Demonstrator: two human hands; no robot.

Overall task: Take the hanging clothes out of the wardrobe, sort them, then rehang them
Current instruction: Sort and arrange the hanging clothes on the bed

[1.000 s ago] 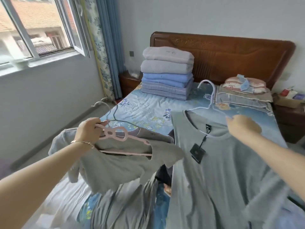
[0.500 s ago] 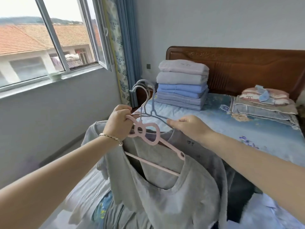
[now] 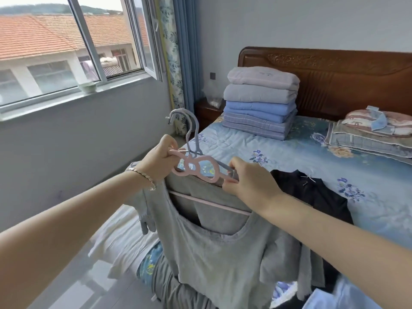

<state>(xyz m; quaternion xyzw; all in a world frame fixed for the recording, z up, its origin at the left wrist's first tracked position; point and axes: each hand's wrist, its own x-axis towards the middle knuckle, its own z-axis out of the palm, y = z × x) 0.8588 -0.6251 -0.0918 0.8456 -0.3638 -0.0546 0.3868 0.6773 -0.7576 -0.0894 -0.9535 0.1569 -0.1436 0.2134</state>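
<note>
The left hand is closing its grip round the high end of a pink bow-shaped hanger, fingers curled over it and over the necks of the grey-blue hangers bunched behind. The right hand is pinching the pink hanger's other shoulder, thumb on top and fingers tucked beneath. The hanger's long axis is running left to right and sloping down toward the right hand. The hooks are pointing up and curling toward the window. A grey top is hanging from the hanger, neckline uppermost and hem dropping toward the floor, held in the air just off the near corner of the bed. A dark garment is lying on the bedspread beside the right wrist. Folded clothes are sitting stacked by the headboard.
</note>
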